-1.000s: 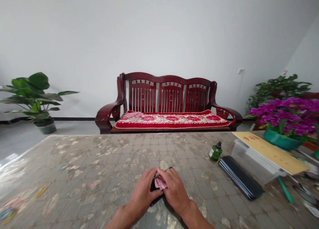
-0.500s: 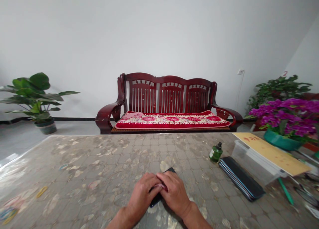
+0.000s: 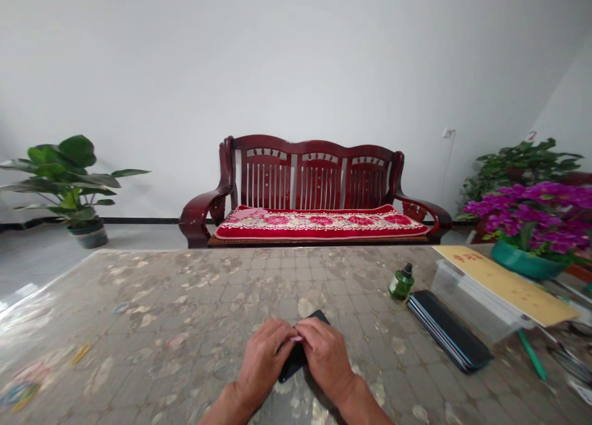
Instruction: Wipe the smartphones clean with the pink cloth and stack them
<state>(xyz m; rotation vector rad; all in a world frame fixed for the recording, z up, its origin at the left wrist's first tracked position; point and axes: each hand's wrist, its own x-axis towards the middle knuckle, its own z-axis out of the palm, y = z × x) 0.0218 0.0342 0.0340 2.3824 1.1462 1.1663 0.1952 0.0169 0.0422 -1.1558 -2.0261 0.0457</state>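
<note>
A black phone (image 3: pixel 317 319) lies on the patterned table (image 3: pixel 185 301) near its front edge, mostly covered by both hands. My left hand (image 3: pixel 262 360) curls over the phone's left side with fingers closed on it. My right hand (image 3: pixel 327 357) presses on the phone from the right, fingers bent; a sliver of pink cloth (image 3: pixel 296 338) shows between the fingertips. Only the phone's far corner and a lower edge are visible.
A stack of dark phones (image 3: pixel 446 337) lies to the right beside a small green bottle (image 3: pixel 400 282). Further right are a clear box (image 3: pixel 467 295) under a yellow board (image 3: pixel 504 284), a green pen (image 3: pixel 528 354) and purple flowers (image 3: pixel 531 218). A red wooden bench (image 3: pixel 317 193) stands behind the table.
The pink cloth, plainly visible a second ago, is now almost hidden under my fingers. Both hands have closed together over the phone and shifted slightly toward me.
</note>
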